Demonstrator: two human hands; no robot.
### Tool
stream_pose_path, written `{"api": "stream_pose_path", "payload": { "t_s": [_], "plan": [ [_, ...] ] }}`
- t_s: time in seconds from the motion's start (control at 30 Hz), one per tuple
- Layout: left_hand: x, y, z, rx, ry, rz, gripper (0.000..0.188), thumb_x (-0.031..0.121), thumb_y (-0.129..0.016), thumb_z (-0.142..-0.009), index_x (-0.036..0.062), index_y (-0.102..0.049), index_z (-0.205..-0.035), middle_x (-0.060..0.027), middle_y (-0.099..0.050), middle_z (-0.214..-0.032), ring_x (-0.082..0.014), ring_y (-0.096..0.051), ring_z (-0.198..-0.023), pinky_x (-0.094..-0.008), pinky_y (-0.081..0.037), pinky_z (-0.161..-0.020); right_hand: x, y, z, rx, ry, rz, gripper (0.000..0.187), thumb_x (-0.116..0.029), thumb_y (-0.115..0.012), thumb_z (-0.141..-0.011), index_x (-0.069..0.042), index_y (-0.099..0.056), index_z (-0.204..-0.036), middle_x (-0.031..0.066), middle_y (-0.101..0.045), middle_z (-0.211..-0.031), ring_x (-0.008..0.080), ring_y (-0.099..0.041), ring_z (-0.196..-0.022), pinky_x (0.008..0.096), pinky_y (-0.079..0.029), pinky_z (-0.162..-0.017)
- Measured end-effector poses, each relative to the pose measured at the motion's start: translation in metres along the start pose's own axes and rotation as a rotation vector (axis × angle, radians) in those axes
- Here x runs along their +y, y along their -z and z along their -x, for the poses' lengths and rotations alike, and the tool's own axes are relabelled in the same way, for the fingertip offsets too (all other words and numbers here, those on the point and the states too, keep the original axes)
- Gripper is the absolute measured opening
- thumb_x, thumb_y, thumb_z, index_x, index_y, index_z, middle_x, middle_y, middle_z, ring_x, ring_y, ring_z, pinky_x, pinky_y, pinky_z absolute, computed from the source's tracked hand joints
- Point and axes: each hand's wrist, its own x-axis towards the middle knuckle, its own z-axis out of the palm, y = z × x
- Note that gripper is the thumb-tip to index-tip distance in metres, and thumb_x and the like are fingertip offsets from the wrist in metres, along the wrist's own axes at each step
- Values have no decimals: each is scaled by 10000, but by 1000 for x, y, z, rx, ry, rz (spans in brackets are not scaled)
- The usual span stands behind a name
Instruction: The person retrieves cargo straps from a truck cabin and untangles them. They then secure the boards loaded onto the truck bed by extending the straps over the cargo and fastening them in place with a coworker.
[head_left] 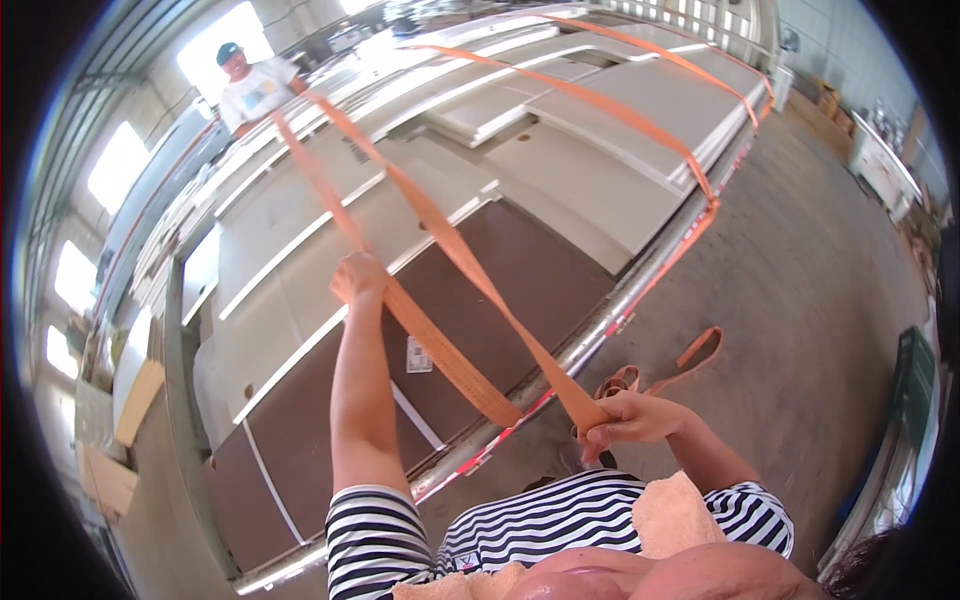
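My left hand [360, 277] is stretched forward over the stacked panels, its fingers closed round an orange webbing strap [445, 345]. That strap runs from the far side down to the red-and-white edge [512, 430] of the load bed. A second orange strap [460, 258] slants across the panels, and my right hand [628, 418] grips it beside the bed's near edge. Loose strap [700, 350] hangs and curls past my right hand. Beneath my left arm lie dark brown panels [500, 280], one bearing a white label [419, 355]; paler grey panels [580, 180] are piled beyond.
Two more orange straps [600, 95] cross the load farther off. Across the bed stands another person [250, 90] in a white shirt and dark cap, near the straps' far ends. Grey floor [770, 280] stretches along the right, with a white bin [882, 165] and green box [905, 390].
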Motion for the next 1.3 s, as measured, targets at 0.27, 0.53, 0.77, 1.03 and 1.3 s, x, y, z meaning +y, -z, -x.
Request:
{"api": "stream_pose_path", "payload": {
  "t_s": [0.27,0.53,0.77,1.03,1.3],
  "plan": [
    [-1,-6,3,99,7,-35,443,421,-433,-949,97,-736,-940,-151,-707,-944,-317,-674,-936,-438,-498,-807,14,-3,25,-132,-70,58,253,-223,-577,-959,11,-615,-1047,40,-701,-900,94,-638,-828,246,-496,-741],
    [1,6,12,98,-31,2,422,356,-422,-959,81,-733,-885,-137,-711,-917,-311,-679,-906,-422,-489,-788,31,-9,56,-22,5,-106,215,-182,-573,-953,2,-591,-1063,78,-672,-879,153,-666,-811,288,-518,-756],
    [5,10,15,41,-68,-112,468,382,-395,-974,58,-724,-899,-144,-709,-910,-311,-677,-878,-440,-454,-829,53,-8,71,34,-64,-197,203,-144,-574,-949,9,-606,-1078,84,-646,-967,172,-667,-847,324,-525,-804],
    [4,-8,10,110,21,-86,444,412,-408,-967,53,-667,-999,-124,-683,-1015,-297,-616,-1029,-476,-411,-869,64,-1,74,47,-72,-198,166,-124,-579,-944,7,-643,-1024,72,-640,-966,171,-664,-855,324,-521,-811],
    [-10,-20,4,218,4,62,525,507,-439,-939,62,-461,-1217,-183,-594,-1163,-345,-546,-1139,-523,-380,-915,66,-4,84,26,-42,-195,209,-160,-590,-945,14,-626,-1054,69,-604,-1001,175,-658,-869,330,-525,-807]
  ]
}}
